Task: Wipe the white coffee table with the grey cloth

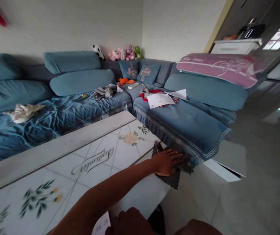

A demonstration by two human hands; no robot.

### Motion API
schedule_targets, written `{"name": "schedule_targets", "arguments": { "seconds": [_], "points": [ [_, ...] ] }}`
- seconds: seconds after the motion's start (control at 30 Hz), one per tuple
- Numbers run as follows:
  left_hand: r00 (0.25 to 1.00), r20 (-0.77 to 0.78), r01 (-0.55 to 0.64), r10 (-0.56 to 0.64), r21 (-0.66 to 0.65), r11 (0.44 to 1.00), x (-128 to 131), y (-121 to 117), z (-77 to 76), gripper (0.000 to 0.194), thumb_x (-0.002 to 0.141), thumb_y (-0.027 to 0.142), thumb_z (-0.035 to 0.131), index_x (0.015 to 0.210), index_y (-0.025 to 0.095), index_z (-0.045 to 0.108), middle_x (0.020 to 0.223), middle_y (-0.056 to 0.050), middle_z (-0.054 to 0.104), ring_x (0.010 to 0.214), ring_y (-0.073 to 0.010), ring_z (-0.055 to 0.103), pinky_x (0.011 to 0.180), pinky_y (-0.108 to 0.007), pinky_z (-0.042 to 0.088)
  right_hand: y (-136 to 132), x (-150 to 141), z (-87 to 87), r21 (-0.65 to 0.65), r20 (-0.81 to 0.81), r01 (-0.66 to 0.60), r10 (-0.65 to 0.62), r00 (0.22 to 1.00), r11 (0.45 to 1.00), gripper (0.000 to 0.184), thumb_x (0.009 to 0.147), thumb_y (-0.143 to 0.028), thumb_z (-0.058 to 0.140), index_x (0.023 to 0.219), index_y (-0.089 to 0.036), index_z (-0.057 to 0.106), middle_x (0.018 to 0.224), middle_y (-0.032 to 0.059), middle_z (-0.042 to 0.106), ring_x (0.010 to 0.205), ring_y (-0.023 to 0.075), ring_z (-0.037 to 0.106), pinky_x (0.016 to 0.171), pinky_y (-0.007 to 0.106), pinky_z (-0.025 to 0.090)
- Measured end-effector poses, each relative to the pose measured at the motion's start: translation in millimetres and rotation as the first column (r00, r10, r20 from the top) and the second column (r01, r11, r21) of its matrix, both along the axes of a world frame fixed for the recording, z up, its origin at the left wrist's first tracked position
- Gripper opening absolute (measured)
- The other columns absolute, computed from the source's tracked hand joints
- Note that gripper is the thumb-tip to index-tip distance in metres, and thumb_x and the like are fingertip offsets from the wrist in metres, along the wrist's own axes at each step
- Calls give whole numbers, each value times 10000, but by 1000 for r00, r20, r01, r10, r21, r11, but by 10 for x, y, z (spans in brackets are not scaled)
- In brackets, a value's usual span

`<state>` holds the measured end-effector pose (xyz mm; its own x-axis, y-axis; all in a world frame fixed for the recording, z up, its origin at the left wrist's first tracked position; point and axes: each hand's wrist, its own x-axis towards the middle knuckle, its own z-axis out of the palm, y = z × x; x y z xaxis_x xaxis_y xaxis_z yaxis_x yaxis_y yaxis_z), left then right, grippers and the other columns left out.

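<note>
My left hand (165, 162) lies palm down with its fingers stretched out on a dark grey cloth (170, 182) with zigzag edges. The cloth drapes over the right end of the marble-patterned coffee table (101, 182), partly past its edge. Low in the picture and in shadow, my right hand (131, 222) is closed, its knuckles upward. Against its fingers is a white piece (102, 225) printed with "06 26", cut off by the frame and partly behind my left forearm. Its kind does not show.
A blue corner sofa (179, 120) runs behind the table, with clothes (105, 91), white papers (161, 100) and stuffed toys (120, 54) on it. A pink folded bundle (218, 67) rests on its right back. A white flat box (228, 160) lies on the tiled floor.
</note>
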<state>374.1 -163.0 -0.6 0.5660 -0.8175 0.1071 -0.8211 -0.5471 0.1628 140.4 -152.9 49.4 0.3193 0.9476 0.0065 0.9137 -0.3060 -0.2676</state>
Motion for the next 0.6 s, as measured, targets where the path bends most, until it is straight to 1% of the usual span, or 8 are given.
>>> {"name": "schedule_targets", "arguments": {
  "seconds": [0.07,0.1,0.17,0.23,0.3,0.4,0.5,0.6],
  "points": [
    [995,-64,81,-80,10,997,-110,168,59,736,1129,407,484,1831,197,410,1927,-68,317,1796,-256,294,1483,-494,261,-70,-132,153,-6,4,-84,84,996,996,258,1052,-358,760,828,-229,755,639,0,717,493,155,591,520,258,394],
    [993,-104,59,-57,15,998,-140,331,95,740,1108,390,529,1822,223,431,1921,-49,337,1790,-240,310,1480,-469,266,-110,-191,243,-7,19,-124,124,992,992,241,1048,-351,763,842,-224,759,658,4,729,511,157,603,535,260,403],
    [984,-153,-92,96,34,995,-209,812,186,755,1058,335,597,1799,258,476,1902,-34,383,1778,-226,341,1472,-438,279,-189,-277,439,4,76,-191,190,979,982,181,1040,-316,762,897,-206,767,724,20,766,577,174,654,567,268,421],
    [923,-140,-353,358,60,934,-382,1472,307,752,1028,275,592,1775,248,514,1881,-59,422,1766,-240,369,1465,-442,299,-258,-306,625,18,139,-200,195,971,980,119,1029,-250,751,925,-195,762,794,32,797,642,196,703,577,280,409],
    [785,-84,-610,614,71,789,-756,2222,450,728,1031,235,530,1758,195,531,1859,-116,451,1749,-283,405,1455,-490,325,-308,-292,760,25,178,-131,125,976,991,113,1023,-185,734,911,-193,752,839,38,816,686,205,740,571,292,375],
    [471,-17,-880,882,61,471,-1772,3249,619,715,1031,216,449,1738,158,546,1810,-160,520,1709,-327,473,1421,-557,379,-332,-254,801,86,185,120,-134,974,989,232,1059,-135,676,844,-194,743,817,43,822,699,182,770,590,291,356],
    [175,10,-984,985,45,174,-3216,3916,581,738,1011,229,421,1731,151,558,1759,-172,585,1693,-351,497,1402,-602,399,-312,-208,653,158,203,326,-353,913,932,372,1126,-165,578,802,-204,757,751,57,810,682,178,790,596,288,375],
    [-102,12,-995,995,-4,-102,-4812,4264,338,751,993,294,450,1729,248,589,1725,-112,637,1699,-327,493,1417,-557,384,-327,-78,417,164,242,377,-408,880,912,426,1142,-202,520,800,-218,772,743,74,817,675,201,814,572,299,402]
  ]
}}
